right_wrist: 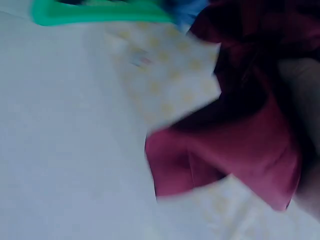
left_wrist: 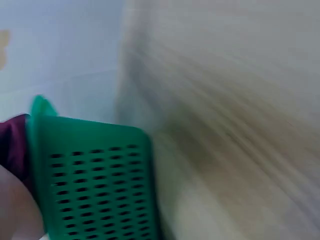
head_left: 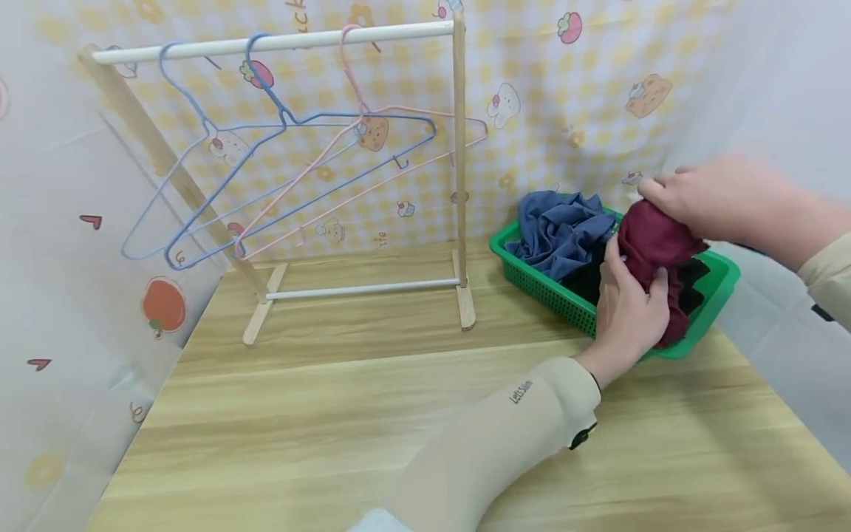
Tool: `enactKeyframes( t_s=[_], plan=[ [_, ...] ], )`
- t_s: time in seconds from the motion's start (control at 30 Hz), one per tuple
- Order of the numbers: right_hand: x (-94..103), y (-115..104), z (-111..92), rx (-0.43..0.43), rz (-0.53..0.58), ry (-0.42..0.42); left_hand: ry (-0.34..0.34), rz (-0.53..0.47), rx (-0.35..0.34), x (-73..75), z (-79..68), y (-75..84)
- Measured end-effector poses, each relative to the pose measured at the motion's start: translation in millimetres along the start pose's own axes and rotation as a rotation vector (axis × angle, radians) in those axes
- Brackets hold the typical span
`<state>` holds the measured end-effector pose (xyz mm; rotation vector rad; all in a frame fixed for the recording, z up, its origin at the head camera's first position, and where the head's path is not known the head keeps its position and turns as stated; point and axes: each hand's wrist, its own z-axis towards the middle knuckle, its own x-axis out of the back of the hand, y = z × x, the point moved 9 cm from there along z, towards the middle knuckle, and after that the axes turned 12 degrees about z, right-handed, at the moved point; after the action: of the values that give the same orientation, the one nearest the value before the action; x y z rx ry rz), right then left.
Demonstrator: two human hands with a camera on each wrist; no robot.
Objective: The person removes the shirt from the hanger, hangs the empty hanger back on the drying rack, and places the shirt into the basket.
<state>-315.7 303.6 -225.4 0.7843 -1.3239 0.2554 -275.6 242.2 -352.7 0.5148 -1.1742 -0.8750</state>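
Both hands are on a bunched maroon garment (head_left: 654,236) over the right part of a green basket (head_left: 548,290). The right hand (head_left: 721,198) grips its upper part from above. Lower down, the left hand (head_left: 630,309) pinches the cloth between thumb and fingers. A loose maroon flap (right_wrist: 230,145) hangs beside the right hand in the right wrist view. Inside the basket lie a crumpled blue garment (head_left: 561,233) and black cloth (head_left: 583,279). The left wrist view shows the basket's perforated side (left_wrist: 100,175) with a bit of maroon cloth (left_wrist: 14,142) at its edge.
A wooden rack (head_left: 460,170) with a white rail (head_left: 299,43) stands at the back left. Light blue (head_left: 149,199), blue (head_left: 229,177) and pink (head_left: 299,181) hangers hang from it. The wood-grain table (head_left: 319,436) meets a patterned curtain (head_left: 525,140) behind.
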Motion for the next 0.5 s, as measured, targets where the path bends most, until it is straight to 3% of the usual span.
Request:
enactKeyframes(
  t_s=[0.17, 0.27, 0.37, 0.43, 0.5],
  plan=[
    [-61.2, 10, -13, 0.083, 0.108, -0.089, -0.038, 0.573, -0.141, -17.9, -6.2, 2.9],
    [-97.1, 7, -21, 0.129, 0.048, -0.148, -0.096, 0.781, -0.167, -26.7, -6.9, -1.5],
    [-125.5, -4, -28, 0.182, -0.061, -0.176, -0.171, 0.771, -0.237, -29.0, -6.2, -5.2],
    [-138.6, -11, -29, 0.193, -0.09, -0.174, -0.237, 0.699, -0.33, -28.3, -5.9, -4.7],
    [-146.5, -15, -27, 0.153, -0.07, -0.163, -0.333, 0.627, -0.441, -28.8, -7.0, -3.8]
  ],
)
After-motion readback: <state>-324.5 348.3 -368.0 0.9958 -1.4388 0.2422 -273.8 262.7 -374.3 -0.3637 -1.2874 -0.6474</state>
